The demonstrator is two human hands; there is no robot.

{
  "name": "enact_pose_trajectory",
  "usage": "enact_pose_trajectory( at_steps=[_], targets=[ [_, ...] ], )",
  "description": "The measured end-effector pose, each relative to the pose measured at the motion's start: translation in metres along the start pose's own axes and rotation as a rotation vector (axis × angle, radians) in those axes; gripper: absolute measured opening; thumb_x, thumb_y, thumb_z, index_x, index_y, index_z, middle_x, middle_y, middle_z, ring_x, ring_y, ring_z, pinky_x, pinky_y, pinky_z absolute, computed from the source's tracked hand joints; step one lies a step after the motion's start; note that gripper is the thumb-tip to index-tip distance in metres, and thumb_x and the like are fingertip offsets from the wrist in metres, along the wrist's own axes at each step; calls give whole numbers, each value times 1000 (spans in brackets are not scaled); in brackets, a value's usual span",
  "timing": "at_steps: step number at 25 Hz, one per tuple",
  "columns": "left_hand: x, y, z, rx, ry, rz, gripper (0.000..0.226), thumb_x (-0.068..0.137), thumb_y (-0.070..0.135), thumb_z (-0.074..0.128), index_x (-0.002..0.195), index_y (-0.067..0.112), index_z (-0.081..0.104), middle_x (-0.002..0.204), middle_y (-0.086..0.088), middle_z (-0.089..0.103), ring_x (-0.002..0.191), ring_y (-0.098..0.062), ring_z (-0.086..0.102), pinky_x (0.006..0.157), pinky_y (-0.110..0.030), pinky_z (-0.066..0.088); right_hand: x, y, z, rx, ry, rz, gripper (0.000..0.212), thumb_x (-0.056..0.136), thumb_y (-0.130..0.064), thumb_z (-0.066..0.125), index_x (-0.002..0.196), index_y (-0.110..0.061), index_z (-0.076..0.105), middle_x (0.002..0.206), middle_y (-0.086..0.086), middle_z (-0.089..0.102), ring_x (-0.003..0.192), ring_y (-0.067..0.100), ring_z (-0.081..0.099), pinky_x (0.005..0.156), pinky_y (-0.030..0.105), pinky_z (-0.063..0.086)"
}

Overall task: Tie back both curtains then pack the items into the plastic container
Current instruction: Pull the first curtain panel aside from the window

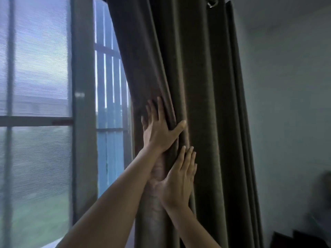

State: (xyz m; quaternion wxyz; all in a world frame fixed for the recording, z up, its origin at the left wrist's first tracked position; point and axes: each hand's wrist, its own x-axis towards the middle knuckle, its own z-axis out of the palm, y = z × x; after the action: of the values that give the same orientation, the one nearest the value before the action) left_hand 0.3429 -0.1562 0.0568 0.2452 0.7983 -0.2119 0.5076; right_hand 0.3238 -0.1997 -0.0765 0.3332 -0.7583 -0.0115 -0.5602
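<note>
My right hand (179, 181) lies flat, fingers straight, on the gathered curtain (206, 86); just above, my left hand (159, 129) presses it too, thumb spread across a fold. The cloth looks thick, soft and heavy: I'd circle the whole bunch here. The window (39, 68) is beyond, left of my hands

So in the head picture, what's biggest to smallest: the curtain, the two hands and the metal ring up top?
Largest: curtain.
Next: left hand and right hand, too alike to rank.
Smallest: metal ring.
</note>
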Motion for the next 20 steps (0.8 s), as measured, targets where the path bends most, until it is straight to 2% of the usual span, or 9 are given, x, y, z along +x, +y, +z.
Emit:
enact_pose_trajectory(
  at_steps=[2,4,8,13,18,20],
  targets=[
    [17,4,26,-34,-15,17,106,80,68,46,147,18,-19,157,-11,-19,146,-25,-14,116,-45,-4,19,24,6,-97,41,22,134,49,-71,70,146,-8,3,155,21,13,144,30,7,113,42,8],
    [31,8,46,-65,-23,25,108,80,65,51,147,17,-20,156,-13,-21,145,-26,-15,118,-47,0,36,45,11,-159,52,39,138,46,-69,75,146,-9,1,155,21,13,143,30,7,113,42,9],
    [65,15,95,-83,-62,79,112,79,64,53,145,16,-23,155,-15,-23,145,-27,-17,118,-47,2,75,84,27,-203,116,64,137,45,-65,79,146,-8,5,154,23,16,143,31,11,113,44,15],
    [106,31,184,-128,-70,135,108,80,68,48,146,18,-23,156,-15,-22,145,-28,-16,117,-47,1,129,157,43,-252,178,47,138,48,-61,80,147,-9,-1,155,23,9,144,31,6,114,42,7],
    [154,66,299,-190,-66,164,107,80,70,45,145,22,-25,155,-11,-24,145,-24,-17,120,-42,1,204,265,54,-344,262,70,140,40,-60,83,146,-4,9,151,26,24,139,37,27,110,44,21],
    [174,80,341,-162,-89,168,108,79,73,42,144,21,-27,155,-11,-25,145,-24,-18,119,-42,-5,233,305,59,-358,251,81,141,40,-62,82,146,-5,8,150,26,24,139,38,28,109,45,23]
  ],
)
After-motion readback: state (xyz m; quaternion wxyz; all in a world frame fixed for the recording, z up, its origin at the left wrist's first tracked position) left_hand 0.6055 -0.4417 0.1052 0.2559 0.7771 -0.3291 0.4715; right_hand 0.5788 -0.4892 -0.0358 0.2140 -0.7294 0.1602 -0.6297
